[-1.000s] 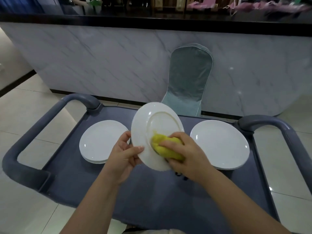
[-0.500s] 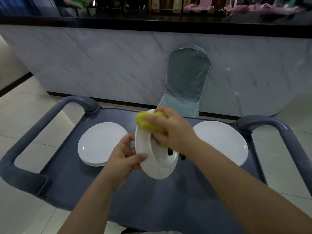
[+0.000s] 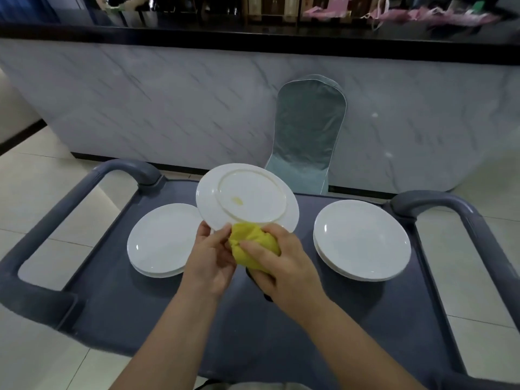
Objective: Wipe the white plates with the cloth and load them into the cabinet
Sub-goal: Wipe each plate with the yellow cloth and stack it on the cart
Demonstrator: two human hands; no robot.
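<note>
A white plate (image 3: 247, 197) is held up over the grey cart (image 3: 365, 319), its underside with the foot ring facing me. My left hand (image 3: 209, 257) grips its near rim. My right hand (image 3: 281, 266) holds a bunched yellow cloth (image 3: 253, 244) against that same near edge, touching the left hand's fingers. A small yellow reflection shows on the plate's base. A stack of white plates (image 3: 163, 240) lies on the cart at the left, another stack (image 3: 361, 239) at the right.
The cart has thick grey handles at the left (image 3: 70, 198) and right (image 3: 461, 218). Beyond it stands a covered chair (image 3: 308, 136) against a marble counter front (image 3: 168, 102). Pale floor tiles lie on both sides.
The plate has been turned over, so its underside now faces me. My right hand has brought the cloth from the plate's top edge down to its near rim.
</note>
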